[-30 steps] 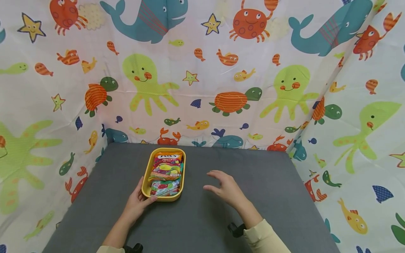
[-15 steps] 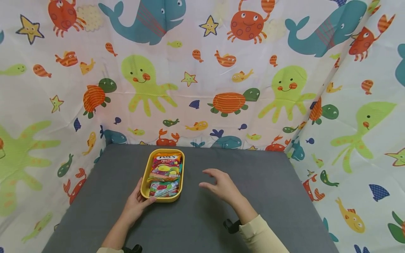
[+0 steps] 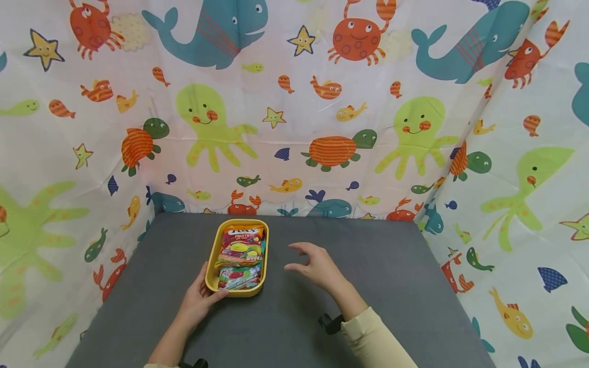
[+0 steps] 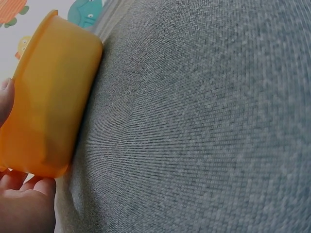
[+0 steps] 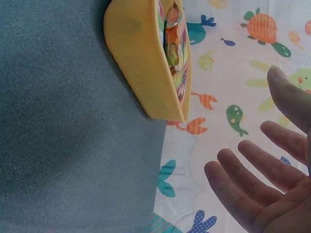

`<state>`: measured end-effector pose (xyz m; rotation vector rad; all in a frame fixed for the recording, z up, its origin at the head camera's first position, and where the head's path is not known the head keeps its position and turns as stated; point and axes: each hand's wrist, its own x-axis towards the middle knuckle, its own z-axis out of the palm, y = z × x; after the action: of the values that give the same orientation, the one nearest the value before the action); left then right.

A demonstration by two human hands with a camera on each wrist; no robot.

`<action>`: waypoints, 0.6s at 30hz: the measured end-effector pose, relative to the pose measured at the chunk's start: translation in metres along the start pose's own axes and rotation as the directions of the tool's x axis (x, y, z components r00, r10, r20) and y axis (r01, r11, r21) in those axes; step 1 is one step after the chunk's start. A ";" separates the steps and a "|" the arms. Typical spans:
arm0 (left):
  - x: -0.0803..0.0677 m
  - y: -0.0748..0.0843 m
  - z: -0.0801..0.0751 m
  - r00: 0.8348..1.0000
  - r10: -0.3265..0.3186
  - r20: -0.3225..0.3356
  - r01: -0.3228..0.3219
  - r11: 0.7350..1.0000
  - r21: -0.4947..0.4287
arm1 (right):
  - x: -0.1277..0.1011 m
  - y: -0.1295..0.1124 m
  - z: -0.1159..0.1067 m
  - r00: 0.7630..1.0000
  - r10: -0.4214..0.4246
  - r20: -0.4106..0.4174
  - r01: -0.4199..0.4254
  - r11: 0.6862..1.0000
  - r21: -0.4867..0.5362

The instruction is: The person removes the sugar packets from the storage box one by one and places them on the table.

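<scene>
In the head view, a yellow plastic tub stands upright left of the middle of the table. An orange-red candy bag marked "FOX'S FRUITS" lies in it, with a green candy bag at its near end. My left hand holds the tub's near left corner, thumb at the rim and fingers against the outer wall. To the right of the tub, my right hand hovers with thumb and fingers spread apart, holding nothing. The right wrist view shows a gap between the hand and the tub.
Dark grey cloth covers the table. A white curtain printed with sea animals closes off the back and both sides. Black bands sit at both wrists, by the light sleeves.
My right hand has drifted slightly left, nearer the tub. The left hand stays at the tub's corner, and the whole view has shifted a little.
</scene>
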<state>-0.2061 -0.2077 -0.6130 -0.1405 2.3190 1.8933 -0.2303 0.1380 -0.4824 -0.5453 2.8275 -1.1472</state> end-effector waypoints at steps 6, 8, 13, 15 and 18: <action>-0.003 0.000 -0.003 1.000 0.002 -0.006 -0.002 1.000 -0.012 | 0.007 -0.008 0.006 1.000 -0.001 0.014 0.001 1.000 0.014; -0.004 0.000 -0.004 1.000 0.006 -0.013 -0.006 1.000 -0.013 | 0.009 -0.010 0.007 1.000 0.000 0.019 0.000 1.000 0.018; -0.003 -0.001 0.002 1.000 0.031 -0.001 -0.031 0.999 -0.017 | 0.010 -0.011 0.004 0.999 0.034 0.014 -0.034 0.999 0.031; -0.002 -0.001 0.004 0.999 0.038 0.003 -0.038 0.999 -0.026 | 0.011 -0.012 0.005 0.999 0.039 0.013 -0.039 0.999 0.031; -0.004 0.001 0.002 0.999 0.035 -0.009 -0.035 0.999 -0.032 | 0.015 -0.015 0.009 0.999 0.032 0.031 -0.033 0.999 0.030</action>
<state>-0.2025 -0.2060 -0.6120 -0.1130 2.3121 1.9512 -0.2385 0.1173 -0.4775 -0.5086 2.7778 -1.1639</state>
